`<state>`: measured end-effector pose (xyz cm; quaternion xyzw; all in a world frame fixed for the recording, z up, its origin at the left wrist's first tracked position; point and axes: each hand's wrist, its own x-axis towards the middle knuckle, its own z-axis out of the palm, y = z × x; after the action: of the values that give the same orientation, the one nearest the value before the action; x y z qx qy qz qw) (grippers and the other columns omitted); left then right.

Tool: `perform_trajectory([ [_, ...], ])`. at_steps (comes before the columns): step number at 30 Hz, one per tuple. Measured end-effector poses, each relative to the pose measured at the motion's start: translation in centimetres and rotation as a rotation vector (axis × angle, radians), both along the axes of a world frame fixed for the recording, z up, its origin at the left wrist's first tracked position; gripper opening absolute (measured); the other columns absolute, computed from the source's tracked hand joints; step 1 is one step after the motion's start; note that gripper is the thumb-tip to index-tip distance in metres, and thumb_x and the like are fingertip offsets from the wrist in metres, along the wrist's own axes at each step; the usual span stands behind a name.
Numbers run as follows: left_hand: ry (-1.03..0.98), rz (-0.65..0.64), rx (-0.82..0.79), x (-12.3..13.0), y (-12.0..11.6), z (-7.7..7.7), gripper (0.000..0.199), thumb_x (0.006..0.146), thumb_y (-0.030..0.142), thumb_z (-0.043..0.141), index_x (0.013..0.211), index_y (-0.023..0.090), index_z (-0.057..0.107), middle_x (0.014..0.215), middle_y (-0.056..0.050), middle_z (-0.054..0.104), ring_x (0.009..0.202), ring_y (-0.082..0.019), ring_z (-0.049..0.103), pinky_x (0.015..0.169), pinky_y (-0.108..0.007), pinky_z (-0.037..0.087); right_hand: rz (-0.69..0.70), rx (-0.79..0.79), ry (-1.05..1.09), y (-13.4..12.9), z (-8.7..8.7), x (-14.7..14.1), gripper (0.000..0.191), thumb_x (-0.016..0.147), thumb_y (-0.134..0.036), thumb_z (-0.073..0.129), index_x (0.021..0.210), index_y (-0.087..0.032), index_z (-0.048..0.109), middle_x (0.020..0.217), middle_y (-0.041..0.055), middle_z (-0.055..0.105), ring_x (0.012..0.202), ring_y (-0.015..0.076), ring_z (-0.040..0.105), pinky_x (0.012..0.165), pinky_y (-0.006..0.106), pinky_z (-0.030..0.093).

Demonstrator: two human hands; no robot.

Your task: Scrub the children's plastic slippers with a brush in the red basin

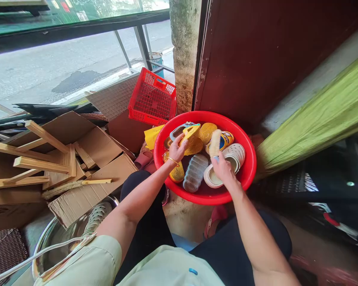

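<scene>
My left hand is closed on a yellow clog, held tilted over the left side of a red basin. My right hand grips a scrub brush with pale bristles, apart from the held clog. Below my right hand lies a white clog, with another white clog beside it. A grey sole faces up between my hands. Several yellow shoes lie around them, among them one with a blue patch and one sole up.
A red plastic crate stands behind the basin. To the left are cardboard boxes with a wooden stool. A metal basin holds a pale clog. Green cloth hangs at right, by a dark red door.
</scene>
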<state>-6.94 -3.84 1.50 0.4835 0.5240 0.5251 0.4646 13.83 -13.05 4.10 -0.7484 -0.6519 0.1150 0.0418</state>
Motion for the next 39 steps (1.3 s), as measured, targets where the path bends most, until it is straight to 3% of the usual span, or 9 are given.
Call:
perform_trajectory([
  [4,0.517,-0.218,0.093,-0.1,-0.8,-0.3,0.052,0.081,0.014,0.069,0.131,0.029,0.069,0.156,-0.009,0.051,0.153,-0.033,0.032,0.125,-0.05,0.021,-0.033,0.086,0.049,-0.2,0.2,2.6,0.064,0.106,-0.045,0.038,0.158,-0.008,0.036,0.108,0.0219,0.077,0.095,0.0331,0.075,0.077,0.036,0.053],
  [7,0.697,-0.283,0.015,0.1,-0.7,-1.0,0.067,0.077,0.014,0.071,0.141,0.034,0.062,0.164,-0.009,0.039,0.153,-0.041,0.028,0.124,-0.059,0.014,-0.009,0.089,0.086,-0.8,0.1,2.6,0.064,0.105,-0.046,0.041,0.156,-0.009,0.041,0.111,0.0212,0.077,0.097,0.0335,0.074,0.079,0.036,0.053],
  [12,0.633,-0.386,-0.042,1.1,-0.3,-1.2,0.068,0.072,0.013,0.074,0.136,0.034,0.064,0.158,-0.009,0.046,0.151,-0.04,0.033,0.124,-0.055,0.022,0.0,0.068,0.127,-1.2,0.3,2.4,0.063,0.104,-0.048,0.042,0.155,-0.012,0.045,0.11,0.0188,0.078,0.099,0.0338,0.073,0.078,0.036,0.052],
  [17,0.476,-0.442,0.103,1.7,-2.7,0.1,0.037,0.073,0.021,0.08,0.108,0.025,0.071,0.131,-0.013,0.063,0.142,-0.034,0.046,0.118,-0.041,0.036,-0.024,0.109,0.157,-1.6,0.9,3.6,0.061,0.103,-0.047,0.043,0.152,-0.011,0.049,0.112,0.0195,0.077,0.101,0.034,0.072,0.079,0.036,0.05],
  [22,0.467,-0.394,-0.236,1.0,-5.7,-1.3,0.051,0.051,0.031,0.098,0.086,0.026,0.062,0.092,-0.009,0.067,0.134,-0.041,0.053,0.105,-0.04,0.046,-0.001,0.099,0.188,-1.8,1.1,3.7,0.059,0.104,-0.046,0.042,0.15,-0.01,0.051,0.12,0.02,0.075,0.104,0.0331,0.071,0.08,0.034,0.049],
  [26,0.68,-0.449,-0.227,1.6,-6.6,-3.6,0.073,0.052,0.049,0.097,0.11,0.024,0.062,0.121,-0.019,0.066,0.135,-0.046,0.053,0.11,-0.047,0.042,0.053,0.08,0.212,-1.2,1.1,2.8,0.058,0.103,-0.045,0.044,0.151,-0.013,0.051,0.118,0.0179,0.076,0.104,0.0315,0.071,0.078,0.032,0.048],
  [30,0.904,-0.628,-0.257,2.7,-6.7,-4.8,0.111,0.056,0.059,0.091,0.146,0.016,0.044,0.153,-0.033,0.043,0.138,-0.053,0.049,0.113,-0.058,0.037,0.097,0.099,0.216,-0.3,0.9,2.1,0.057,0.103,-0.047,0.043,0.148,-0.012,0.052,0.116,0.0181,0.077,0.101,0.0307,0.072,0.076,0.031,0.047],
  [34,0.977,-0.73,-0.264,3.7,-7.3,-4.9,0.13,0.057,0.053,0.09,0.161,0.015,0.023,0.166,-0.033,0.02,0.145,-0.053,0.039,0.117,-0.06,0.033,0.129,0.037,0.149,-0.2,0.3,1.5,0.055,0.103,-0.046,0.044,0.148,-0.014,0.052,0.115,0.0172,0.077,0.097,0.0304,0.073,0.074,0.031,0.047],
  [39,0.919,-0.727,-0.208,3.8,-6.3,-3.4,0.109,0.053,0.038,0.091,0.15,0.014,0.048,0.145,-0.03,0.053,0.129,-0.053,0.056,0.105,-0.057,0.046,0.09,-0.03,0.026,-0.5,0.1,1.5,0.06,0.105,-0.045,0.041,0.156,-0.013,0.042,0.112,0.0192,0.077,0.097,0.0303,0.073,0.078,0.034,0.049],
])
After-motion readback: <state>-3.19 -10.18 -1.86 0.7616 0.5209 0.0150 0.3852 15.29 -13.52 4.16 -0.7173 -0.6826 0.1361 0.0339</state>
